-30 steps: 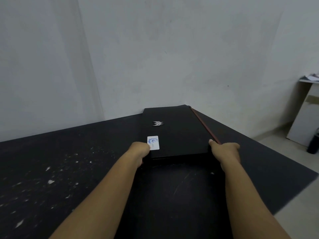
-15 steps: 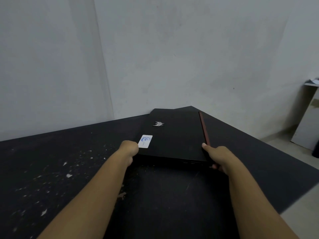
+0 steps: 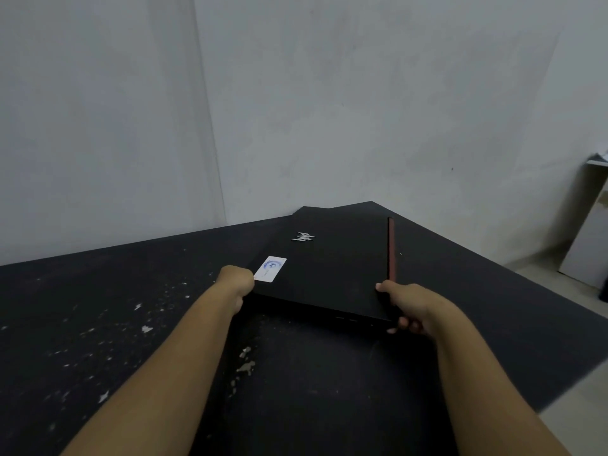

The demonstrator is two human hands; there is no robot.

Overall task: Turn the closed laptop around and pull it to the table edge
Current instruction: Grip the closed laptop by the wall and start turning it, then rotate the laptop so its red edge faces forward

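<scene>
A closed black laptop (image 3: 339,264) lies near the far corner of the dark table (image 3: 98,324). Its lid shows a silver logo, a white sticker at the near left corner and a red strip along the right edge. My left hand (image 3: 237,284) grips the near left corner beside the sticker. My right hand (image 3: 408,306) holds the near right corner, thumb on the lid and fingers curled under the edge. The near right corner looks slightly raised off the table.
Grey walls meet just behind the laptop at the table's far corner. The table's right edge (image 3: 493,268) runs diagonally, with pale floor beyond. A white cabinet (image 3: 589,245) stands at the far right. White flecks dot the tabletop on the left.
The laptop has rotated clockwise between my hands: the sticker corner went left and away, the red-strip corner came toward me. My right hand has slid under the near right corner.
</scene>
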